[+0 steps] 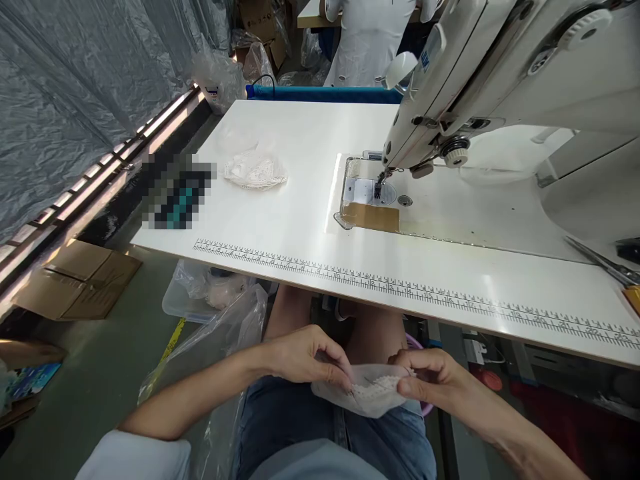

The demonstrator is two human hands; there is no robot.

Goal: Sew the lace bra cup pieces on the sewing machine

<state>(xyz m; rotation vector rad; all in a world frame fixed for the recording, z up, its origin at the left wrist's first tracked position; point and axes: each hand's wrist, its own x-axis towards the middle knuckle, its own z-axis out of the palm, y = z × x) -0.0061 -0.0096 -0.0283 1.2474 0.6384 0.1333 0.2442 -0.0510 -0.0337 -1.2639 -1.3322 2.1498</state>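
Observation:
Above my lap, both hands pinch a small piece of sheer white fabric with lace trim [373, 395]. My left hand [320, 360] is closed on its left end, thumb against fingers. At the opposite end, the thumb and fingers of my right hand [430, 379] grip the lace edge. On the white tabletop [300, 220] lies another white lace piece [255, 168], left of the sewing machine [450, 120]. The machine's presser foot [379, 189] stands over the needle plate, with no fabric visible beneath it.
A printed ruler scale [350, 275] runs along the table's front edge. Scissors [605, 263] lie at the far right. Below left are a plastic bin [187, 310], clear plastic sheeting [210, 380] and a cardboard box [80, 280]. A person in white [370, 40] is beyond the table.

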